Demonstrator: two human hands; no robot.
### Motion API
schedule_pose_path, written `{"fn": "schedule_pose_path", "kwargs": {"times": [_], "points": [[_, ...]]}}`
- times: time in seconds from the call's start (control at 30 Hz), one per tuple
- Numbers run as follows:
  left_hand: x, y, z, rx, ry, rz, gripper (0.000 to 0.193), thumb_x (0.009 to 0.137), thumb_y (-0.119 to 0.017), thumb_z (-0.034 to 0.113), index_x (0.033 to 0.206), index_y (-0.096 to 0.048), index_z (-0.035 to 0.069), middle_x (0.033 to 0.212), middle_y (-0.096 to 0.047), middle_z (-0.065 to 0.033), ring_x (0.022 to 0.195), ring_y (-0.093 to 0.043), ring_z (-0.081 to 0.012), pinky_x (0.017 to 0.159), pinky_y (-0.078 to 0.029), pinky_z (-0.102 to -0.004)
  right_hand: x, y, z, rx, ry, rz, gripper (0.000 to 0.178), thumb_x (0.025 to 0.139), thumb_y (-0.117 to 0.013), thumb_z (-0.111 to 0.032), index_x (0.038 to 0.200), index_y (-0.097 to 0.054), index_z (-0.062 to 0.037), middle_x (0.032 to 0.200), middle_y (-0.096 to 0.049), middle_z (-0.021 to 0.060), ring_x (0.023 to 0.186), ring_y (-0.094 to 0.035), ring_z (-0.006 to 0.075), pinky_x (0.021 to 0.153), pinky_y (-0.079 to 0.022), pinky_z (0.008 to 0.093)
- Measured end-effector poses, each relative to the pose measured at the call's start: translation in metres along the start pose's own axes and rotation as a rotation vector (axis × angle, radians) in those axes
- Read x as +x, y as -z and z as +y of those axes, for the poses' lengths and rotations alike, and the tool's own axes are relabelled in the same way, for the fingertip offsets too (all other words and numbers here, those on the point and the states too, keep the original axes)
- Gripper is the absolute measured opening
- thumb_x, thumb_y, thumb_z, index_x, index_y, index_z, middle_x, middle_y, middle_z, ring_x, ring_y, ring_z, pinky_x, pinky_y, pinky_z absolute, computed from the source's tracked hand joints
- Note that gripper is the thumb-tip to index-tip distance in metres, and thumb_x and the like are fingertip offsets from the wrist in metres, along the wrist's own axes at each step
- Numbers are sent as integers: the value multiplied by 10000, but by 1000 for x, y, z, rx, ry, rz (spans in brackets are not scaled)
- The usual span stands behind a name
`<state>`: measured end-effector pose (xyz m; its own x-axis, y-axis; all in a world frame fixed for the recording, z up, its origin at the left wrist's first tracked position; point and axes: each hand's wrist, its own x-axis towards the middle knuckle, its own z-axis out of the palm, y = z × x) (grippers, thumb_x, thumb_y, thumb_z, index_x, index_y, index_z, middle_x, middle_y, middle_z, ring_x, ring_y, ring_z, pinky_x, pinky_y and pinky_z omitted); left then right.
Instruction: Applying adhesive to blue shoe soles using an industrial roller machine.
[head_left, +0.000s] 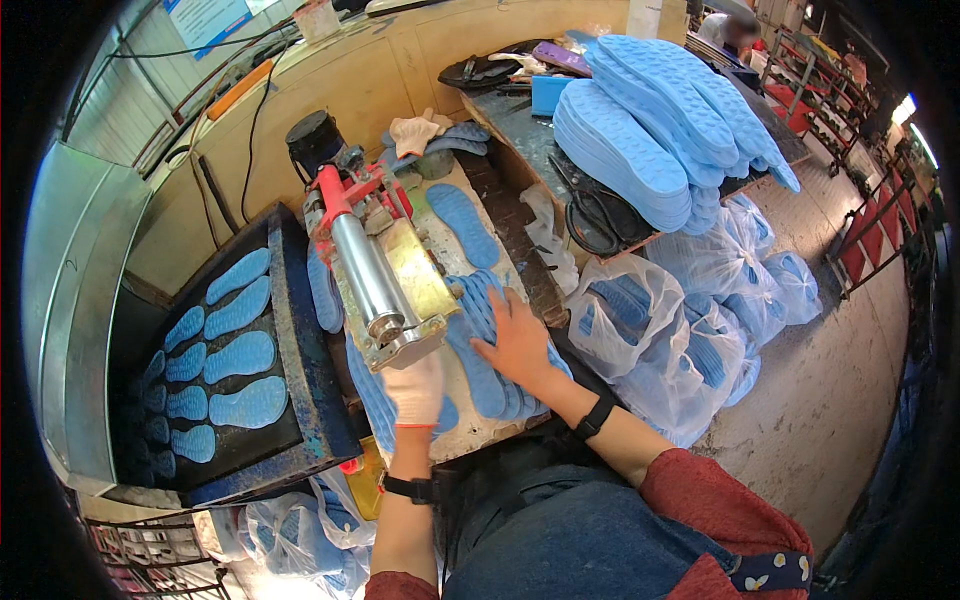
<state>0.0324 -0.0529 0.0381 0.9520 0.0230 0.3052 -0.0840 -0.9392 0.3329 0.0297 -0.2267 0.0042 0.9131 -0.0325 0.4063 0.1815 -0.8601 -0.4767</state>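
Note:
My left hand (413,392), in a pale glove with an orange cuff, reaches under the front end of a machine with a silver roller (368,272) and a red bracket. The metal end hides its fingertips, so I cannot see what they touch. My right hand (520,342) is bare; its fingers are spread over the edge of a pile of blue insoles (482,372) beside the machine. More blue insoles (370,398) lie to the left of the gloved hand. One single insole (462,226) rests flat on the pale worktop (450,440) farther back.
At left, a dark belt in a blue frame (318,425) carries several insoles toward a metal hood (85,320). A side table at right bears tall insole stacks (620,155) and black scissors (590,215). Plastic bags of insoles (650,340) crowd the floor beside it. A person (725,35) is far back.

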Motion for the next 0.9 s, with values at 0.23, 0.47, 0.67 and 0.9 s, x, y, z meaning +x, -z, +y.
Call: {"fn": "schedule_pose_path", "kwargs": {"times": [0.23,0.47,0.67,0.9], "points": [[-7,-19,88,-307,-33,-225,670,860,-602,396,1414,-412,71,1472,-295,-297,1359,-258,-500,1128,-231,-544,24,0,50,702,-310,-100,454,1010,-406,-345,1308,-464,-8,1068,-632,226,937,-635,340,839,-486,422],[-10,-32,92,-149,-43,-277,888,738,-670,435,1490,-296,147,1535,-183,-260,1368,-186,-553,1121,-184,-608,53,5,63,1153,-793,-438,429,999,-440,-394,1259,-497,-57,998,-621,119,837,-622,166,731,-507,291],[-11,-39,89,-144,-66,-273,862,736,-657,404,1487,-311,161,1542,-169,-262,1376,-178,-550,1125,-180,-608,70,-23,64,577,-323,-178,337,1017,-419,-332,926,-544,-32,835,-607,111,666,-564,201,645,-451,314],[-11,-39,90,-144,-108,-285,856,723,-683,386,1465,-350,120,1533,-198,-266,1387,-178,-530,1135,-192,-582,50,20,88,1324,-526,8,334,1003,-454,-275,774,-490,-35,631,-466,86,585,-432,191,578,-381,350]]}}
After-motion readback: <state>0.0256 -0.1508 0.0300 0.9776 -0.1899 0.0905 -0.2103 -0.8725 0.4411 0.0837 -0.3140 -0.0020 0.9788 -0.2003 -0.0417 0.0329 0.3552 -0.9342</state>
